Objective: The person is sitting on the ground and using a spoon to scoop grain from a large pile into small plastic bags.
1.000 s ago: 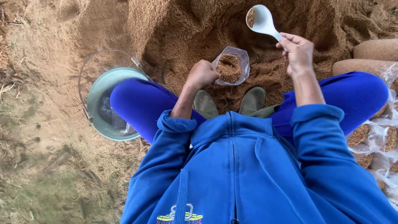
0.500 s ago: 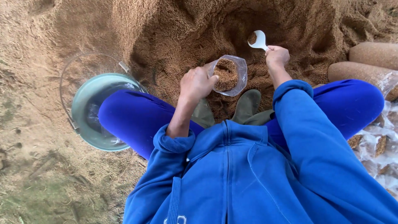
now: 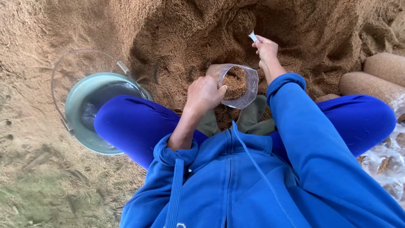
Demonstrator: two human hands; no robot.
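Observation:
I squat in blue clothes before a mound of brown sawdust-like substrate (image 3: 185, 29). My left hand (image 3: 204, 93) grips the rim of a clear plastic bag (image 3: 247, 86), held upright and open and partly filled with that substrate. My right hand (image 3: 265, 50) reaches beyond the bag into the hollow of the mound and holds the handle of a white scoop (image 3: 252, 36). Only the handle end shows; the scoop's bowl is hidden in the substrate.
A green metal bucket (image 3: 80, 95) with a wire handle stands on the ground left of my left knee. Filled cylindrical substrate bags (image 3: 371, 84) lie at the right, with more clear filled bags (image 3: 386, 164) by my right leg. Two greenish boots (image 3: 253, 116) are under the bag.
My right hand has carried the scoop from above the bag down and away into the mound, where its bowl is now buried. My left hand and the bag have stayed in place.

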